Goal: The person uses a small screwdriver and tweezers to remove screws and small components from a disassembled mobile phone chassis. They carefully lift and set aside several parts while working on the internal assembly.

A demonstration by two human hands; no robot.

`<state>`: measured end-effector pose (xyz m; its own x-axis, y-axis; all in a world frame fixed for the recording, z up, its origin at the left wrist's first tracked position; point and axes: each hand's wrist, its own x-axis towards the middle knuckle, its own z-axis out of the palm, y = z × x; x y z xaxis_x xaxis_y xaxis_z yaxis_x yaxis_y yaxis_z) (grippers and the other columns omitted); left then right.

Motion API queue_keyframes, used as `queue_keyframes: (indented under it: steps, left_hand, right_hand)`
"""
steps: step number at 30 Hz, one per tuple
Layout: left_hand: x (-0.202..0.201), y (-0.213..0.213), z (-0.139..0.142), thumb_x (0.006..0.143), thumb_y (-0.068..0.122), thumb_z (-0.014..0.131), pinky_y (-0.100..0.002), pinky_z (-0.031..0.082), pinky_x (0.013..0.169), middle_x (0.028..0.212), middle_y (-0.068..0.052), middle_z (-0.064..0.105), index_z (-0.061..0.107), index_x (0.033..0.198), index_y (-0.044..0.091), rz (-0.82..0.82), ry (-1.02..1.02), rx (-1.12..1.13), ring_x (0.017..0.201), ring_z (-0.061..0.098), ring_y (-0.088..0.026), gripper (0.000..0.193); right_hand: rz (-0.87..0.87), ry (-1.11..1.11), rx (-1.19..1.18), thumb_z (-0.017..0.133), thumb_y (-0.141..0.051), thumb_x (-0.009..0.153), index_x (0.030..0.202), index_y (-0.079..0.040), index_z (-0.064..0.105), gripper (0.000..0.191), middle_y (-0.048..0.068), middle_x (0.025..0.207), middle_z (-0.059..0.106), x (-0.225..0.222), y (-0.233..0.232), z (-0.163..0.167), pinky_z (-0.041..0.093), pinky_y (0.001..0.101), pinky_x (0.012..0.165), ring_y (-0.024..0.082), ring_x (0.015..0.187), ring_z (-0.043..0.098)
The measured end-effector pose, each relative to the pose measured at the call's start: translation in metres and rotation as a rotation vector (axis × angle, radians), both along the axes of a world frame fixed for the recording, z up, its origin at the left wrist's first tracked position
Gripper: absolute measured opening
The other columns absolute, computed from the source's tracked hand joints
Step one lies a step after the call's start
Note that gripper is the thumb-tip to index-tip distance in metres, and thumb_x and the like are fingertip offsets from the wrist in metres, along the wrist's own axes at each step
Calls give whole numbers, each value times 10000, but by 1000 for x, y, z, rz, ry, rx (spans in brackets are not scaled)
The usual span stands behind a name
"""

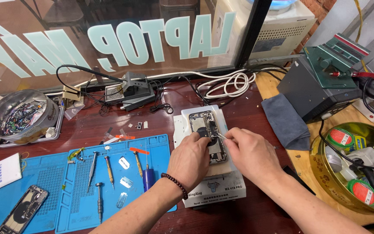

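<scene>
Phone chassis (207, 134) on white heating pad (221, 184): keep left hand (190, 159) pressing it flat, right hand (249, 152) pinching thin tool (221, 137); pry shallow, slowly, clear of cables.

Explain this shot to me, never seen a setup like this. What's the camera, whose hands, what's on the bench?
There is one picture, from a camera worn on a person's head, looking down at their own two bare hands. No robot is involved.

Both hands work over an opened phone with its insides showing, lying on a white box-shaped heating platform. The left hand, with a bead bracelet at the wrist, rests on the phone. The right hand pinches thin tweezers pointed at the phone's middle.

On the dark wooden bench, to the left, lies a blue work mat with small screwdrivers, and a second opened phone. Further back are a metal bowl of small parts and a soldering iron stand. At right are a grey cloth and a yellow-rimmed tray of odds and ends.
</scene>
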<state>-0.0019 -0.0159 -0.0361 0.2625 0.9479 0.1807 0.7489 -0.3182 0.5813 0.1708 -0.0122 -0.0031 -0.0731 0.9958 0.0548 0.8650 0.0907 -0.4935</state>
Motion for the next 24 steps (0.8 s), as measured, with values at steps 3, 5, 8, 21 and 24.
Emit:
queue_keyframes:
  steps: [3,5,8,21,24]
  left_hand:
    - [1,2,3,873,118,616,-469,531,843,1008,-147,656,707,1093,44,37,-14,-80,983,654,-352,249]
    - [-1,3,6,869,125,623,-468,530,850,1023,-148,660,705,1106,53,62,-15,-119,977,657,-358,261]
    - [0,3,8,853,124,638,-470,527,854,1031,-151,665,698,1127,61,70,-40,-118,981,658,-366,287]
    - [-2,3,7,844,131,658,-459,525,877,1062,-148,666,689,1153,58,77,-52,-128,1015,654,-358,320]
    - [-1,3,7,846,133,656,-454,526,878,1064,-145,666,689,1152,57,78,-54,-140,1015,655,-354,317]
  right_hand:
    - [-100,27,-138,627,-264,950,1033,-114,722,195,79,898,785,-1,4,4,597,410,736,275,821,772]
    - [-111,46,-157,631,-261,947,1036,-106,728,203,93,886,784,-3,5,4,591,417,736,286,824,765]
    - [-145,75,-227,632,-261,944,1039,-99,727,211,97,873,782,-5,4,2,591,421,744,290,818,766]
    - [-291,335,-465,624,-222,959,1051,-55,719,213,68,729,754,-16,8,6,605,314,469,154,550,704]
    - [-296,307,-475,616,-227,969,1067,-58,721,221,85,709,741,-16,7,7,596,312,478,175,541,704]
